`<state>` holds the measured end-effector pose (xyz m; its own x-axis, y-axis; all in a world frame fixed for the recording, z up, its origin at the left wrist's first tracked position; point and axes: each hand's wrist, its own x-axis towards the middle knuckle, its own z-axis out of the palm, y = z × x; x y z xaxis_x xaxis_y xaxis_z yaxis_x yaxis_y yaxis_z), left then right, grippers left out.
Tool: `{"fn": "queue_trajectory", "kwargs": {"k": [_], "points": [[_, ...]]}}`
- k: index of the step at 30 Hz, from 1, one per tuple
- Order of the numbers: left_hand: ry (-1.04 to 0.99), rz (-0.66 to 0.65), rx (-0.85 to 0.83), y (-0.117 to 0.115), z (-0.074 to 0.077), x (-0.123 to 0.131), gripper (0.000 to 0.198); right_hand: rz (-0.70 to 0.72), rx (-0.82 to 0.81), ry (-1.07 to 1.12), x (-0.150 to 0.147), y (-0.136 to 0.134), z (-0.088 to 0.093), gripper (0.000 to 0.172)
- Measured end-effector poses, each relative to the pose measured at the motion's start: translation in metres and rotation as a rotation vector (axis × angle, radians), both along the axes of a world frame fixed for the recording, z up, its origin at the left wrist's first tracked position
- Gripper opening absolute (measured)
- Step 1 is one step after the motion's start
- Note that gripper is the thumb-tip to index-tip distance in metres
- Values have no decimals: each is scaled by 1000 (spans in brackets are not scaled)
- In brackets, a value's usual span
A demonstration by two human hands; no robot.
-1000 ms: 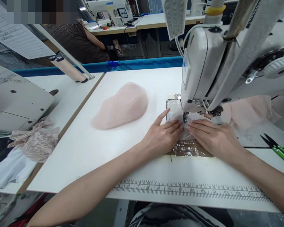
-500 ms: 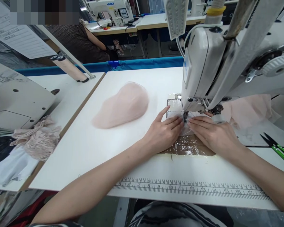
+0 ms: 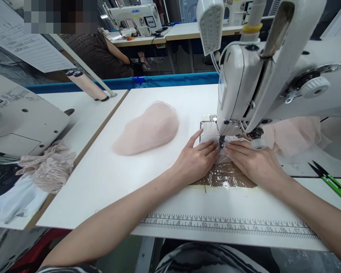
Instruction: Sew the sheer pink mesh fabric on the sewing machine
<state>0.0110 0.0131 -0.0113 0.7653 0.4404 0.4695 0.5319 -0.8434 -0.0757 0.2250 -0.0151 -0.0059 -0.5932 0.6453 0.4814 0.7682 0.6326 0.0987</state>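
My left hand point(image 3: 197, 161) lies palm down just left of the presser foot point(image 3: 222, 141), fingers stretched out, the index finger apart from the others. On the other side my right hand point(image 3: 252, 159) rests flat with its fingers extended side by side. Fingertips of both hands press on a thin, sheer whitish piece of fabric point(image 3: 224, 157) under the foot of the white sewing machine point(image 3: 235, 87). Part of that fabric is hidden by the hands and machine head. A tape-covered brown patch point(image 3: 224, 177) shows between my wrists.
A pale pink sheer piece point(image 3: 149, 131) lies left on the white table point(image 3: 102, 189). More pink fabric point(image 3: 297, 134) sits beneath the machine arm. Green thread snips point(image 3: 335, 185) are at right. A ruler strip point(image 3: 227, 225) runs along the front edge. Another person point(image 3: 102, 53) sits beyond.
The whole view has shifted slightly. Both hands keep the same place beside the presser foot, and the fabric shows no clear movement.
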Motion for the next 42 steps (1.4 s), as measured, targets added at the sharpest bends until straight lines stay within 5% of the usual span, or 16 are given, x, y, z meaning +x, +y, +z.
{"fn": "queue_trajectory", "kwargs": {"k": [14,20,24,36,42], "points": [[47,26,-43,-1,1,-2,31,-15,32,-36,2,0,-5,32],[49,64,-42,-14,12,-2,53,-15,55,6,-1,-5,2,29],[-102,34,-77,-20,21,-2,30,56,122,153,-7,-15,8,30],[-41,-2,-153,-2,30,-8,28,50,-53,91,-21,-29,4,38],[50,-35,-296,7,24,-9,31,-32,-197,107,-18,-27,6,22]]}}
